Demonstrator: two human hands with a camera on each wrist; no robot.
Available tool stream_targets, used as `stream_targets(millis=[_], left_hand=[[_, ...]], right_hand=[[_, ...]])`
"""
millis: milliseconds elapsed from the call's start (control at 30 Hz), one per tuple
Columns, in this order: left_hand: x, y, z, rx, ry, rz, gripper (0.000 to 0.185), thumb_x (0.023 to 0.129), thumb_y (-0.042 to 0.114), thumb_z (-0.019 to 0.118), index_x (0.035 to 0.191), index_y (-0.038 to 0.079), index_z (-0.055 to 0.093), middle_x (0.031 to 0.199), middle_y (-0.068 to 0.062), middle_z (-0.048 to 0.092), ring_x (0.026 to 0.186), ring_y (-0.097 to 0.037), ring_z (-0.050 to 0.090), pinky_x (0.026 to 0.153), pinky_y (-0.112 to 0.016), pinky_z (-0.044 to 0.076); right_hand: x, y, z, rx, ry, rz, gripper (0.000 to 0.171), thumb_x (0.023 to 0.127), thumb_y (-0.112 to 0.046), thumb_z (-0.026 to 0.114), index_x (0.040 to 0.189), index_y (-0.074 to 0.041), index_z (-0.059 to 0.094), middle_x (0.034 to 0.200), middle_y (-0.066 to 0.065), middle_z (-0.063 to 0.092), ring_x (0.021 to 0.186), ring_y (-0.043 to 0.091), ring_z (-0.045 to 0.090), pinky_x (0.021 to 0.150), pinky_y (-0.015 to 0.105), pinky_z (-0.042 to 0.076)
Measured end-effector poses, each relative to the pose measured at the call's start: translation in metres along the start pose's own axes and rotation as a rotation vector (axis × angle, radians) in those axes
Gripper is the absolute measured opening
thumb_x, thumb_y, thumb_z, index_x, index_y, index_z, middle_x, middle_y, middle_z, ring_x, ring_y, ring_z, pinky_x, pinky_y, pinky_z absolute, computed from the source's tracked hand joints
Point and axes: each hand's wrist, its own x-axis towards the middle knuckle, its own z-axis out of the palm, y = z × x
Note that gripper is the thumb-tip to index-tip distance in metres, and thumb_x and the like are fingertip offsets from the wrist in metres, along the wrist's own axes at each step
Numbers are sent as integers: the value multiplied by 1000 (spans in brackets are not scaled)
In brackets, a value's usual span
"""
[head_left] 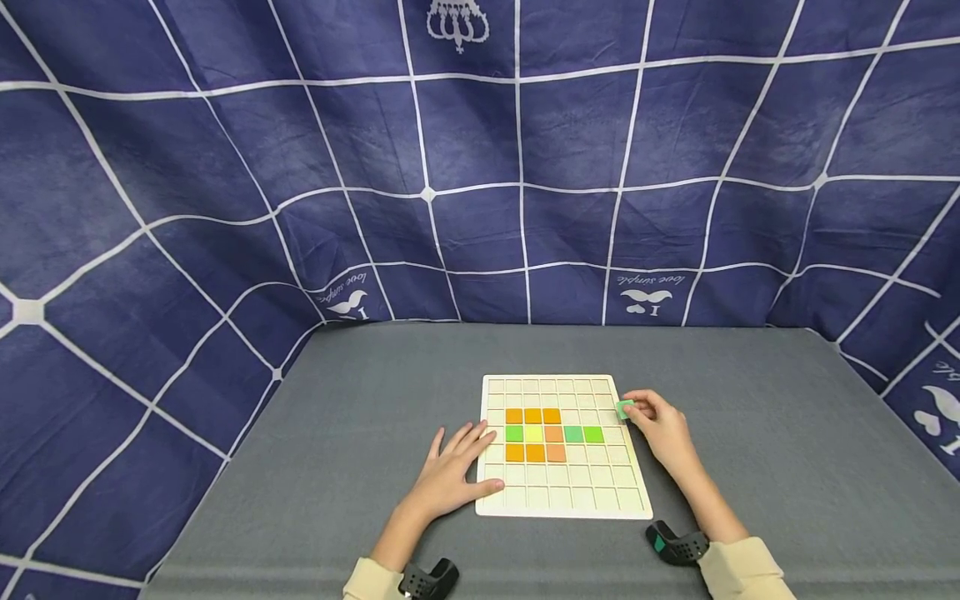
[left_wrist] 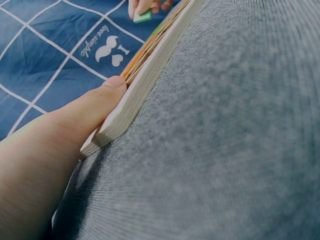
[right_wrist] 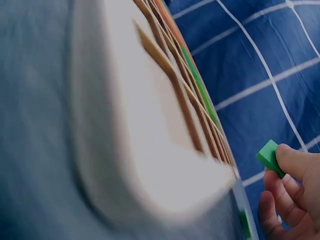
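Nearest, the pale sleeves [head_left: 746, 571] are cut off by the lower edge. The hands are apart: the left hand [head_left: 448, 482], fingers spread, rests on the left edge of a gridded board [head_left: 551, 498]; the right hand [head_left: 665, 435] pinches a green tile [right_wrist: 268, 154], partly hidden by its thumb, at the board's right edge. The board's near corner blurs in the right wrist view. Coloured tiles [head_left: 533, 433] occupy three rows; farthest, a blue curtain [head_left: 480, 229] runs out of frame.

The left grip [head_left: 448, 477] hides some of the board's [head_left: 551, 500] left edge, the right grip [head_left: 663, 433] part of a green tile [head_left: 624, 409]. The board's near right corner blurs in the right wrist view; the head view cuts off the desk's [head_left: 795, 425].
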Motion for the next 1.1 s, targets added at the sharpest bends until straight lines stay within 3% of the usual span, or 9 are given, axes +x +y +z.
stream_targets(millis=[400, 733, 933, 1100], left_hand=[[-1, 2, 0, -17, -12, -24, 75, 76, 65, 51, 138, 25, 37, 148, 4, 29, 137, -24, 26, 109, -58, 5], [2, 1, -1, -3, -9, -18, 75, 76, 65, 50, 139, 26, 36, 149, 5, 27, 138, -23, 24, 109, -57, 3], [1, 3, -2, -3, -17, -21, 75, 76, 65, 50, 138, 26, 37, 149, 5, 28, 138, -23, 24, 109, -57, 5], [0, 3, -2, -1, -15, -21, 74, 76, 64, 52, 138, 26, 38, 148, 5, 29, 137, -23, 25, 109, -57, 6]], right_hand=[[17, 26, -40, -107, 138, -6, 29, 88, -26, 57, 107, -5, 63, 90, 14, 66, 60, -14, 43, 52, 16, 40], [21, 44, -41, -182, 117, 36, 29, 88, -22, 57, 105, 0, 64, 87, 16, 66, 58, -9, 43, 53, 19, 39], [21, 47, -31, -220, 170, -17, 26, 89, -17, 56, 106, 1, 63, 86, 17, 64, 66, 12, 54, 57, 25, 41], [19, 49, -27, -269, 205, -61, 23, 87, -14, 58, 102, 3, 64, 85, 17, 57, 71, 24, 52, 59, 29, 37]])
